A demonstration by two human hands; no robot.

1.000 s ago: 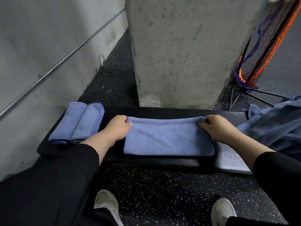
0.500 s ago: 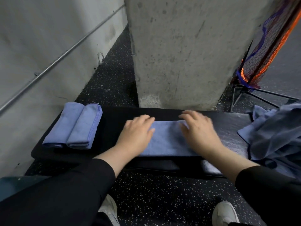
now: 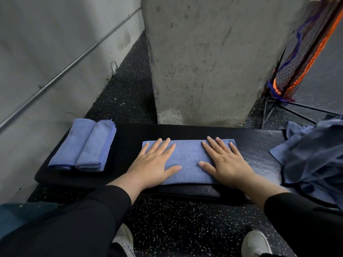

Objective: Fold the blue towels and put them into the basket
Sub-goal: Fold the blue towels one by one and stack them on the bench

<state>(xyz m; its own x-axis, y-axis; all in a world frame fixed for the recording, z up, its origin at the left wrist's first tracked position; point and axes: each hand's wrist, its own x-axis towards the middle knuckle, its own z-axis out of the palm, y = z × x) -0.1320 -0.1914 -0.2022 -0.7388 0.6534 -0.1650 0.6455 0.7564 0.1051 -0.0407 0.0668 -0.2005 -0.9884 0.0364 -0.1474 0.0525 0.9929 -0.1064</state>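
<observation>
**Both hands flat on a folded blue towel**

At the far left a grey wall (image 3: 46, 52) runs back with a thin metal pipe (image 3: 74, 65) fixed along it. On the left end of the black desk (image 3: 130, 138) lie two folded towels (image 3: 83, 145), side by side and touching, their long sides pointing away from the person. Near the middle of the desk, the blue towel (image 3: 188, 160) lies folded into a long strip close to the front edge. The left hand (image 3: 152, 164) rests palm down on the strip's left part, fingers spread and gripping nothing. The right hand (image 3: 226, 164) lies the same way on the right part, flat and unclenched; the two thumbs point toward each other with bare cloth between them. Behind the desk stands a concrete pillar (image 3: 213, 58). At the right end a loose heap of blue towels (image 3: 315, 158) hangs over the desk's edge. Above it, a net basket (image 3: 304, 52) of orange and blue mesh stands on thin black legs. Two white shoes show on the speckled floor (image 3: 185, 229) below.
</observation>
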